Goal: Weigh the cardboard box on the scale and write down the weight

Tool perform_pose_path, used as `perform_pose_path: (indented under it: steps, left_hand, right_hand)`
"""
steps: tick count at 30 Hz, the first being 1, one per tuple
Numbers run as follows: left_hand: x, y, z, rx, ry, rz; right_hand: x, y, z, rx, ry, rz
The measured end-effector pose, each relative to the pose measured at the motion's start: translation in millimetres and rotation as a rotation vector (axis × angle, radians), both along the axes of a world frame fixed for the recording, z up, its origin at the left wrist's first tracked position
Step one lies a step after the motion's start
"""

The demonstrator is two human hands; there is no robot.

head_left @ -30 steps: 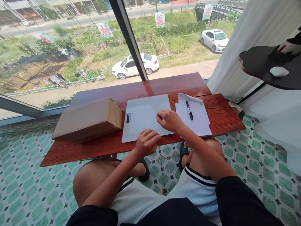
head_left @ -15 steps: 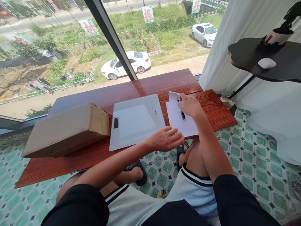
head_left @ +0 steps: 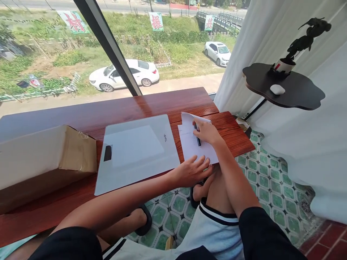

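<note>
A white sheet of paper (head_left: 189,142) lies on the right part of the red wooden table (head_left: 151,104). My right hand (head_left: 207,131) rests on the paper with its fingers closed around a black pen (head_left: 197,137). My left hand (head_left: 192,171) lies flat, fingers spread, at the paper's near edge by the table's front edge, holding nothing. A flat white tablet-like board (head_left: 135,153) with a small black mark lies just left of the paper.
A brown cardboard box (head_left: 43,159) sits on the table's left side. A black wall shelf (head_left: 287,88) at the right carries a white mouse-like object (head_left: 277,89) and a dark figurine (head_left: 303,41). White curtain hangs at right; window glass behind the table; green tiled floor below.
My right hand left the white board, reached right to the paper and closed on the pen. My left hand opened and slid right to the paper's near edge. The view turned right.
</note>
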State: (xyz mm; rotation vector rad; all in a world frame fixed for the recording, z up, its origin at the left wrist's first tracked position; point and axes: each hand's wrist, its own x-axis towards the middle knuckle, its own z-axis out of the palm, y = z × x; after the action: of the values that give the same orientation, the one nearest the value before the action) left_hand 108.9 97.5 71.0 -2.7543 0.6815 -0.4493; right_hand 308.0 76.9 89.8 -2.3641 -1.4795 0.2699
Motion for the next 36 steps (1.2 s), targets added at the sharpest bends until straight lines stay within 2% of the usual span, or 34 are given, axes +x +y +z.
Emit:
perform_pose_path:
  steps: [2,4,7,9,11,15,17,19,22,26,32,36]
  left_hand:
    - [1,-1,-1.2,-0.029,0.018,0.005]
    - [1,-2,-2.5,-0.046,0.035,0.010]
    - [2,-4,-4.4,-0.058,0.032,0.020]
    - [2,-5,-5.1,-0.064,0.013,0.017]
    - [2,-5,-5.5,-0.067,-0.005,0.014]
    - [3,-5,-7.3,-0.071,-0.033,0.015]
    - [3,-6,-8.4,-0.066,-0.042,0.019]
    - [4,-6,-9.2,-0.067,-0.044,0.019]
    - [4,-6,-9.3,-0.083,-0.044,0.017]
    - [5,-6,-8.3,-0.103,-0.036,0.014]
    - [5,-6,-9.8,-0.120,-0.041,-0.001]
    - [5,-6,-12.1,-0.123,-0.037,0.000]
  right_hand:
    - [5,-2,0,0.190,0.174,0.056]
    - [10,-4,2,0.344,0.458,0.113]
    - [16,-8,5,0.470,0.922,0.155]
    - [17,-9,5,0.550,1.030,0.145]
    - [17,-8,1,0.612,0.941,0.105]
    - [14,-2,-9,0.666,0.571,0.049]
    - [14,0,-13,0.675,0.488,0.016]
    - [14,1,-16,0.649,0.560,-0.006]
    - [18,1,-24,0.533,0.664,0.018]
    - [20,1,-33,0.490,0.535,-0.009]
    - [12,3,-32,0.396,0.646,-0.044]
    - [10,3,-31,0.387,0.650,-0.054]
